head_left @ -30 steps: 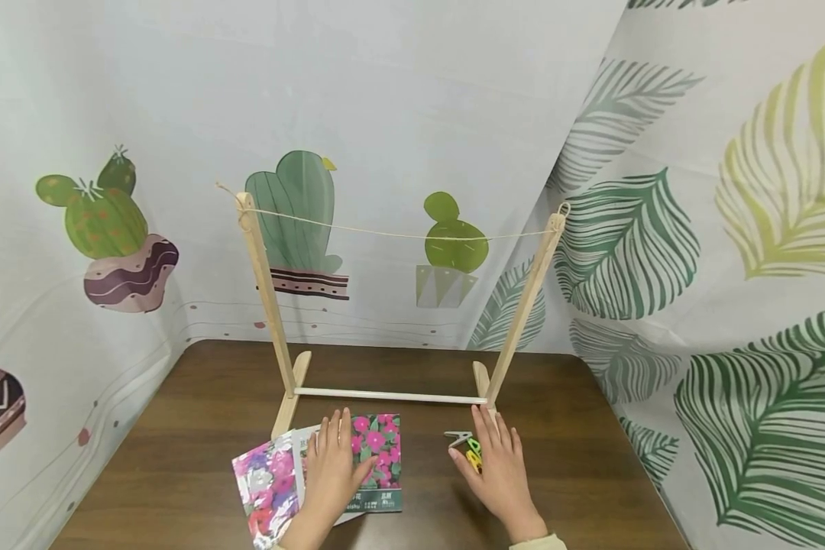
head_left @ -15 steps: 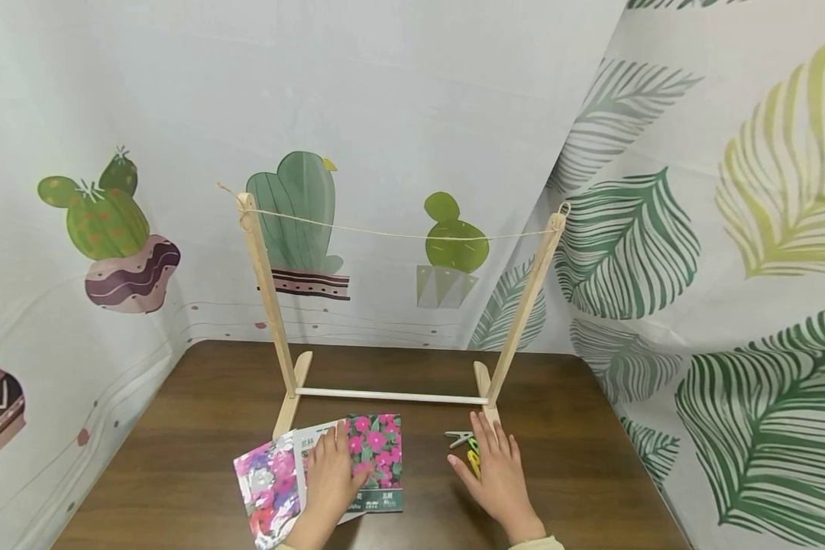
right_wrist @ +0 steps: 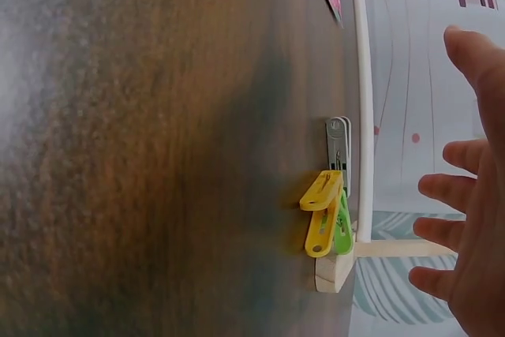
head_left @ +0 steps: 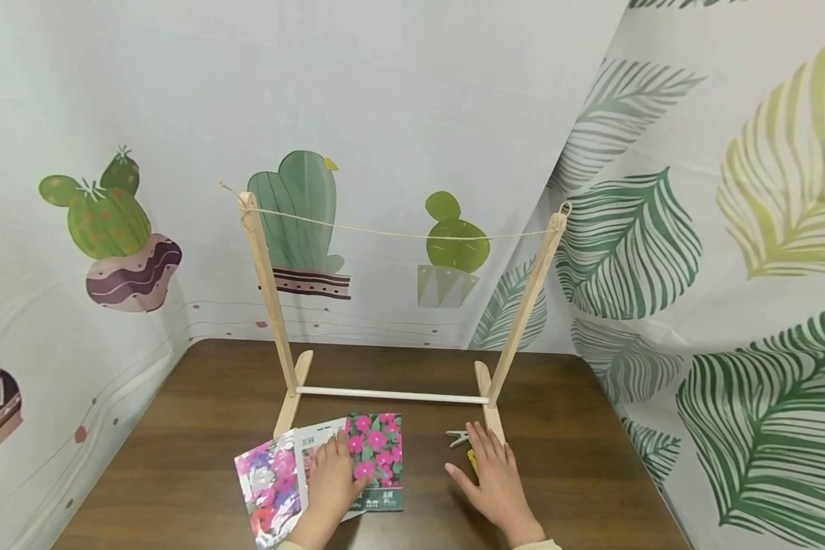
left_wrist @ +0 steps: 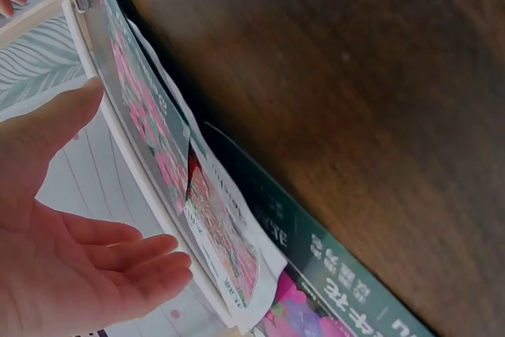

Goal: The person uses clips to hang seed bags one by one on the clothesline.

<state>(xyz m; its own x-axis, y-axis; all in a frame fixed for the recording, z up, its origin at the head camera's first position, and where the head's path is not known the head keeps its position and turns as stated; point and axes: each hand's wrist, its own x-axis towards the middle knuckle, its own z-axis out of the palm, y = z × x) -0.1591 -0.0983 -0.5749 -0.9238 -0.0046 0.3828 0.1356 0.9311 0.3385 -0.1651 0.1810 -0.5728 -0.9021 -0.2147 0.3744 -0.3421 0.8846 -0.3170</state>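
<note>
My left hand [head_left: 331,485] hovers, fingers relaxed and holding nothing, above three overlapping flat flower-picture packets. The right packet [head_left: 385,439] shows pink blooms, the middle packet [head_left: 309,437] is white-edged and partly covered by the hand, and the left packet [head_left: 264,493] is glossy with mixed flowers. My right hand [head_left: 496,489], fingers spread, is held over a small pile of clothespins and grips nothing. A grey clothespin [head_left: 457,438] and part of a yellow clothespin [head_left: 473,460] show from above; the right wrist view also shows a green clothespin [right_wrist: 344,230].
Behind the hands stands a wooden frame with a left post [head_left: 270,294], a right post [head_left: 528,305] and a white crossbar [head_left: 392,395]. A thin string [head_left: 392,234] sags slightly between the post tops. Everything stands on a brown table [head_left: 199,428] before patterned cloth.
Both hands have drawn back slightly toward the body. My right hand now covers the green clothespin in the head view. The packets and frame stay where they were.
</note>
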